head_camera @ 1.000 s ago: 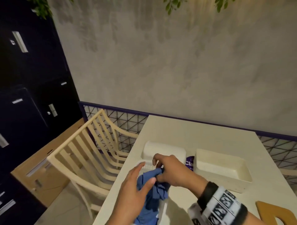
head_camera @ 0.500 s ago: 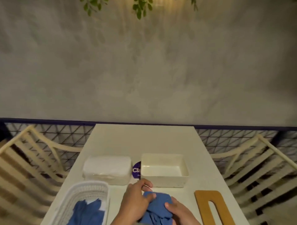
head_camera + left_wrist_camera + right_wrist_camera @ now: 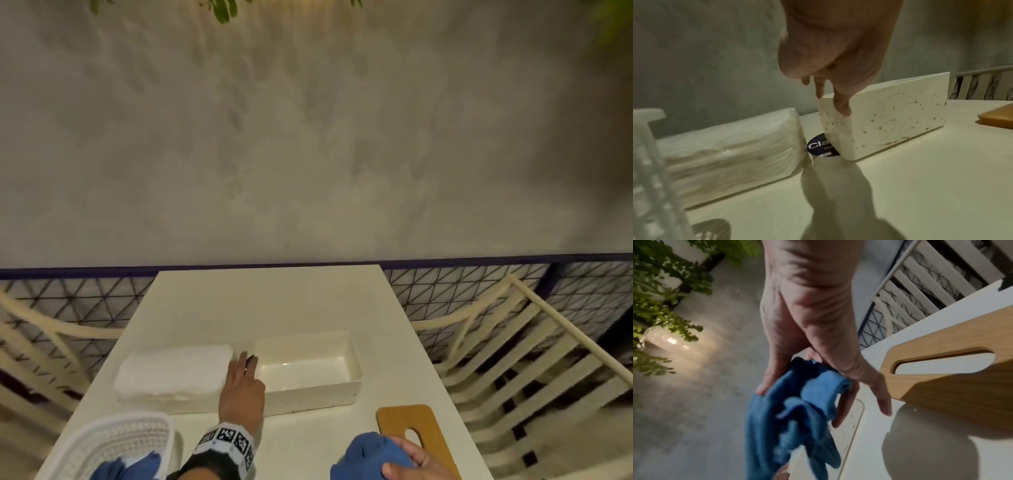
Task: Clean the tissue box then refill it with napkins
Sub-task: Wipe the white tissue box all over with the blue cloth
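The white tissue box [image 3: 310, 394] stands open and empty mid-table; its front wall [image 3: 890, 116] is dotted with brown specks. My left hand [image 3: 244, 375] pinches the box's left front corner, thumb [image 3: 842, 105] on the front wall and fingers over the rim. A wrapped pack of white napkins [image 3: 174, 373] lies just left of the box. My right hand [image 3: 407, 459] grips a bunched blue cloth [image 3: 368, 454] near the table's front edge; the cloth [image 3: 797, 410] hangs from its fingers. The wooden slotted lid [image 3: 416, 431] lies flat beside that hand.
A white mesh basket [image 3: 113, 442] holding more blue cloth sits at the front left. A dark round label [image 3: 818, 146] lies on the table between pack and box. Cream slatted chairs [image 3: 513, 359] flank the table, and a grey wall stands behind.
My left hand let go of the blue cloth and reached forward to the box's left corner. My right hand kept the cloth and carried it right, toward the wooden lid. The head view swung to face the table.
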The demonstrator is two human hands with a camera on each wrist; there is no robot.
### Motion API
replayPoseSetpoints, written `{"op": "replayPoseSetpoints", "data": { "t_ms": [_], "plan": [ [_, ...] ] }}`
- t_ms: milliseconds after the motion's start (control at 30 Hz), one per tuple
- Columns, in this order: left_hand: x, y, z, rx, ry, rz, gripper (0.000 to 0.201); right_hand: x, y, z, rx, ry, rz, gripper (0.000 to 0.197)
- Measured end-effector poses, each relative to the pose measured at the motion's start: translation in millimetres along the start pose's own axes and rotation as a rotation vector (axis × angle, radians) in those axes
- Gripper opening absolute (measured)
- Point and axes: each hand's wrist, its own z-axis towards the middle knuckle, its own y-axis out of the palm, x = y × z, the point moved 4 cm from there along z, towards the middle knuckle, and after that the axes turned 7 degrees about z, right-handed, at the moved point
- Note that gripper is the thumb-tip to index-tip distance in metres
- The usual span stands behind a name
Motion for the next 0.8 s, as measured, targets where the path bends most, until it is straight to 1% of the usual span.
{"op": "replayPoseSetpoints", "data": {
  "t_ms": [67, 100, 167, 200, 233, 267, 300, 333, 367, 400, 433, 533, 567, 600, 633, 667, 700, 733, 767, 800],
  "plan": [
    [2.7, -3.7, 1.9, 0.062, 0.069, -0.09, 0.03, -6.1, 1.2, -6.0, -0.034, -0.03, 0.043, 0.099],
    [5.2, -7.4, 1.7, 0.086, 0.111, -0.165, 0.028, -9.7, 2.9, -8.8, -0.047, -0.023, 0.108, 0.099],
    [11.3, -18.8, -2.9, 0.071, 0.178, -0.365, 0.022, -18.9, 5.4, -13.7, -0.032, -0.061, 0.168, 0.099],
    [13.1, -26.1, -6.9, 0.052, 0.186, -0.471, 0.02, -26.7, 8.3, -17.3, -0.018, -0.092, 0.146, 0.097],
    [14.0, -34.1, -12.2, 0.019, 0.174, -0.583, 0.024, -34.8, 12.3, -20.8, -0.011, -0.126, 0.104, 0.092],
    [14.3, -40.7, -17.5, -0.014, 0.158, -0.698, 0.033, -44.3, 18.9, -26.0, 0.0, -0.2, -0.006, 0.08],
    [14.4, -46.6, -23.7, -0.025, 0.152, -0.804, 0.04, -53.9, 27.4, -32.3, 0.051, -0.29, -0.154, 0.061],
    [13.9, -51.5, -30.7, -0.024, 0.144, -0.873, 0.042, -61.6, 34.1, -36.4, 0.131, -0.38, -0.295, 0.045],
    [12.9, -56.4, -37.5, -0.007, 0.141, -0.911, 0.042, -67.6, 42.4, -38.8, 0.21, -0.467, -0.408, 0.041],
    [12.0, -61.0, -45.2, 0.017, 0.135, -0.935, 0.041, -70.8, 54.8, -42.7, 0.264, -0.557, -0.508, 0.043],
    [11.4, -64.6, -53.6, 0.055, 0.14, -0.966, 0.038, -70.9, 69.4, -43.6, 0.264, -0.632, -0.577, 0.045],
    [7.7, -78.6, -82.1, 0.2, 0.149, -1.124, 0.035, -56.1, 129.0, -50.6, 0.206, -0.88, -0.794, 0.047],
    [6.7, -80.2, -86.2, 0.231, 0.132, -1.193, 0.035, -52.5, 141.0, -51.0, 0.208, -1.007, -0.91, 0.048],
    [4.1, -80.4, -90.9, 0.256, 0.111, -1.264, 0.035, -47.1, 149.7, -52.9, 0.177, -1.071, -1.011, 0.05],
    [-0.2, -81.4, -97.5, 0.288, 0.096, -1.318, 0.033, -42.3, 153.9, -51.9, 0.147, -1.123, -1.108, 0.053],
    [-3.7, -82.8, -104.3, 0.321, 0.087, -1.337, 0.032, -43.0, 156.4, -51.6, 0.13, -1.172, -1.153, 0.052],
    [-5.6, -85.6, -110.9, 0.358, 0.074, -1.34, 0.032, -44.8, 156.8, -51.9, 0.109, -1.189, -1.144, 0.051],
    [-6.7, -88.7, -116.4, 0.395, 0.052, -1.346, 0.034, -47.7, 157.5, -52.7, 0.154, -1.237, -1.132, 0.052],
    [-8.9, -89.6, -119.9, 0.43, 0.0, -1.368, 0.04, -46.5, 160.7, -52.8, 0.196, -1.22, -1.09, 0.054],
    [-12.8, -91.1, -122.2, 0.47, -0.062, -1.406, 0.048, -41.4, 167.3, -55.3, 0.151, -1.203, -1.057, 0.056]
  ]
}}
